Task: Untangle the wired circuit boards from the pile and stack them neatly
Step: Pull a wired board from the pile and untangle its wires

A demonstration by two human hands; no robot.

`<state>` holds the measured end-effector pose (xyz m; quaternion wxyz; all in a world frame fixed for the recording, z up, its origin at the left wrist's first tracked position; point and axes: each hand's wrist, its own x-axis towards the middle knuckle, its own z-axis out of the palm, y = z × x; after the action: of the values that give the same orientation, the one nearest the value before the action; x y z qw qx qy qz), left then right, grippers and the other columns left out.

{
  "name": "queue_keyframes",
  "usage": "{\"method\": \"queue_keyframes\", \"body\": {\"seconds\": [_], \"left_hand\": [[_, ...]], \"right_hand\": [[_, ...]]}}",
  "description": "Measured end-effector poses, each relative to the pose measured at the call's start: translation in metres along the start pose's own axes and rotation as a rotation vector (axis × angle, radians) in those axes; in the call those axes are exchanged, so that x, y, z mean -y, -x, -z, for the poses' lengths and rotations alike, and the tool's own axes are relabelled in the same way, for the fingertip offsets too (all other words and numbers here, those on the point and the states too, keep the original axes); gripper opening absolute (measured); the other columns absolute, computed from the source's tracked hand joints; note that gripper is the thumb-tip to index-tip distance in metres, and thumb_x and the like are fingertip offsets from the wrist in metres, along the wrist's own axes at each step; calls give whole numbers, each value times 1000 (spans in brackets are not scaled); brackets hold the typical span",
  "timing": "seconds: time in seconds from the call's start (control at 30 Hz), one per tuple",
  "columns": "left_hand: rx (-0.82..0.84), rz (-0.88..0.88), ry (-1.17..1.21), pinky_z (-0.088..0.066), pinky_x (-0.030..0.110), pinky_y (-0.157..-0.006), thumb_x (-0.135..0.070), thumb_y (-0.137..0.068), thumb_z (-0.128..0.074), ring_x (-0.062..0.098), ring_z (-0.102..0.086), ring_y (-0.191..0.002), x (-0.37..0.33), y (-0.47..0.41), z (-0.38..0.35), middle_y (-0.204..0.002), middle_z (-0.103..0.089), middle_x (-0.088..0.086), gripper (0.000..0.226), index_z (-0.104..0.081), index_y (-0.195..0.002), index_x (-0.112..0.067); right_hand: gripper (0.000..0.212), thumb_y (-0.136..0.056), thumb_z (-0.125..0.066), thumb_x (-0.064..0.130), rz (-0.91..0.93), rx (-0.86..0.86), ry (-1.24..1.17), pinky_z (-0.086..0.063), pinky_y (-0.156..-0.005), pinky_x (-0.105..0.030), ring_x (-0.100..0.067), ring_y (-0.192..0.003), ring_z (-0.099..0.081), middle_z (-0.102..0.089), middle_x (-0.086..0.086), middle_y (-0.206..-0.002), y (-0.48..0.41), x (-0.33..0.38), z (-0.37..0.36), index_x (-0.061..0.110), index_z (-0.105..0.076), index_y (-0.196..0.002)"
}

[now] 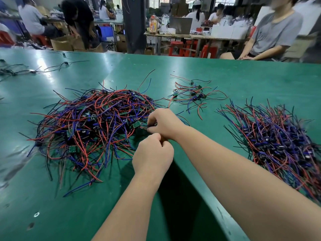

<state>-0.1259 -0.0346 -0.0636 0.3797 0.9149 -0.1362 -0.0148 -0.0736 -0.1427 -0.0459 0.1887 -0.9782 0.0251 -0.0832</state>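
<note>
A big tangled pile (93, 122) of small green circuit boards with red, blue and black wires lies left of centre on the green table (243, 80). My right hand (165, 123) sits at the pile's right edge, fingers curled round a dark board with its wires. Just below it, my left hand (153, 154) is curled, pinching wires that run into the pile. A laid-out stack (278, 141) of boards with wires fanned out lies at the right. A small loose cluster (194, 94) sits further back.
Dark wired parts (33, 70) are scattered at the far left of the table. A person in a grey shirt (271, 32) sits beyond the far right edge. Other workers, benches, red stools and cardboard boxes fill the background.
</note>
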Motion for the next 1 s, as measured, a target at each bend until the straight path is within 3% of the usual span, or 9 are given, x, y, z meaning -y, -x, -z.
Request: {"method": "queue_keyframes", "body": {"seconds": [0.1,0.23,0.33,0.43,0.57,0.7,0.83,0.93,1.0], "left_hand": [[20,-38,17,-37,29,-66,-26,-84,-48,32,-55,-86,-1,1,-3,-89,-65,3,14,-61,-85,-20],[57,-64,251,-47,31,-85,-14,-83,-52,26,-60,-100,2,2,-8,-108,-66,2,26,-64,-105,-22],[23,-55,556,-46,30,-77,-15,-83,-52,27,-61,-86,-1,0,-7,-96,-65,0,30,-60,-112,-16],[24,-16,824,-44,26,-69,-11,-89,-53,16,-56,-70,-10,-1,-4,-90,-62,-1,31,-54,-120,-16],[115,-123,934,-45,11,-58,-3,-94,-51,-2,-57,-62,-18,1,0,-95,-62,-8,46,-42,-127,-34],[235,-227,872,-51,24,-80,-13,-93,-57,10,-62,-87,-19,10,-6,-109,-62,-9,43,-45,-132,-26],[275,-262,926,-53,17,-72,-28,-83,-61,4,-67,-79,-19,13,-9,-100,-72,-1,29,-63,-111,-21],[295,-112,1053,-55,20,-60,-41,-74,-61,12,-70,-67,-20,12,-6,-84,-76,4,30,-69,-91,-17],[332,12,1134,-54,21,-54,-46,-75,-58,13,-70,-63,-19,11,-2,-81,-75,8,37,-68,-90,-13]], "right_hand": [[9,-79,-75,21,6,-90,-179,-42,-66,-24,-15,-69,-56,-64,2,-71,6,4,13,13,-75,-81],[9,-82,-73,21,1,-212,-331,-37,-55,-14,-1,-54,-49,-65,5,-65,19,14,40,13,-77,-85],[9,-86,-70,17,-13,-312,-594,-34,-49,-10,3,-44,-46,-68,1,-64,42,17,63,11,-75,-85],[16,-92,-61,19,-99,-372,-950,-25,-36,-14,-5,-37,-33,-64,0,-56,74,9,78,18,-72,-81],[17,-95,-53,17,-357,-246,-1206,-24,-32,-12,-7,-32,-34,-57,-2,-48,112,-9,68,14,-66,-84],[23,-96,-50,14,-447,-106,-1322,-14,-37,-12,-5,-28,-26,-53,-6,-46,134,-19,39,6,-69,-85],[23,-95,-51,18,-447,-16,-1352,-15,-34,-11,-3,-28,-25,-51,-2,-44,145,-20,26,9,-69,-84],[20,-91,-56,18,-420,51,-1324,-21,-34,-12,-4,-30,-28,-49,0,-46,151,-22,30,12,-72,-81],[11,-81,-63,19,-426,41,-1357,-27,-36,-13,-5,-35,-34,-50,-1,-49,152,-27,38,16,-74,-77]]}}
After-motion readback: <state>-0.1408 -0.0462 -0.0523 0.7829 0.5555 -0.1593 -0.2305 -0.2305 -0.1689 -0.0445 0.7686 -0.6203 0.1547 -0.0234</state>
